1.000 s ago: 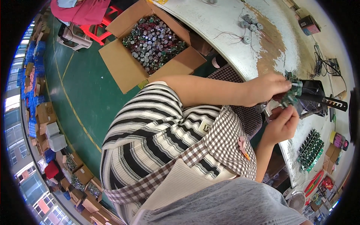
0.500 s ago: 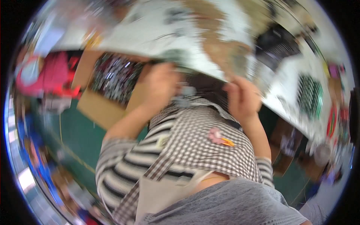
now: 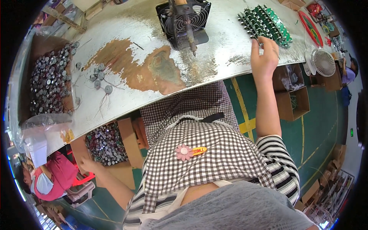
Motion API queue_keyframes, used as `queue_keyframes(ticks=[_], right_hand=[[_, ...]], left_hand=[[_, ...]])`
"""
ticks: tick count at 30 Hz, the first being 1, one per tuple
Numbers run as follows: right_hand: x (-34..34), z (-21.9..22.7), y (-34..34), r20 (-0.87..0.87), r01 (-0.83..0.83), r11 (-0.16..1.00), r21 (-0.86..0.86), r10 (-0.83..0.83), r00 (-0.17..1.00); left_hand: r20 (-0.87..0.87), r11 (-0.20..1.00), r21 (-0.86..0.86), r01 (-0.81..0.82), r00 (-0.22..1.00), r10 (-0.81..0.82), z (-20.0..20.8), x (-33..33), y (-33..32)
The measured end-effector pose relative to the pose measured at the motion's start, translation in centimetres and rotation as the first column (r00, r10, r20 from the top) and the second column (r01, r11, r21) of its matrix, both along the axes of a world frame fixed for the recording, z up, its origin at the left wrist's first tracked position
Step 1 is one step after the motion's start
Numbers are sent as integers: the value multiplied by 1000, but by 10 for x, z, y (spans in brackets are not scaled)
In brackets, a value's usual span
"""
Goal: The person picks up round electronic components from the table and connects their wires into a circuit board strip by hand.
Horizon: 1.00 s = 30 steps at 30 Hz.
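The worktop (image 3: 216,67) spans the view from nine o'clock through twelve to two. Judging by what lies about, the work is well along but unfinished: the carton is heaped with motors mixed with green pieces, while a full batch of boards and many motors lie outside it.

The box (image 3: 43,44), toward ten o'clock on the worktop, is filled with small silver motors and dark red wires. The open carton (image 3: 127,135), below the worktop edge at eight, holds its heap loosely, flaps spread. At three, beneath the worktop, another box (image 3: 301,108) shows a few green pieces inside.

At twelve a black fan (image 3: 202,15) stands behind an iron (image 3: 188,32), tip pointing down. The boards (image 3: 268,23) lie in close rows between one and two o'clock.

The right hand (image 3: 266,59) is at their near edge, its grip narrow, thumb and fingers slightly apart; whether it pinches a board cannot be told. The left hand (image 3: 91,165), at eight, is by the carton's near flap, fingers curled; its hold is unclear.

Smallest, a few loose motors (image 3: 108,89) trail wires at ten.
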State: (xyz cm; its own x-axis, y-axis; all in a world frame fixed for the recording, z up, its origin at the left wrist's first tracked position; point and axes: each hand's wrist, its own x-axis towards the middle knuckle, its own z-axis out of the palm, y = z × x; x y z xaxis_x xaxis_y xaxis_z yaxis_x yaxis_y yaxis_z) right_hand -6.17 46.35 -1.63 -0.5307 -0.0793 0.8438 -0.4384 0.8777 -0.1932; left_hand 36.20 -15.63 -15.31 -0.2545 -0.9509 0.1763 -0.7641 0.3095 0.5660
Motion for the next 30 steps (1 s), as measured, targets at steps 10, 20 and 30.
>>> queue_keyframes(ticks=[10,20,30], right_hand=[[-20,-41,41,139,111,989,98,-124,983],[92,1,-54,213,-609,793,9,594,776],[80,-20,-66,391,-637,553,-537,832,392]], left_hand=[[-491,555,-377,742,348,-799,106,-241,292],[-790,-536,580,613,584,-188,132,-324,403],[-796,-381,602,702,564,-218,130,-317,377]])
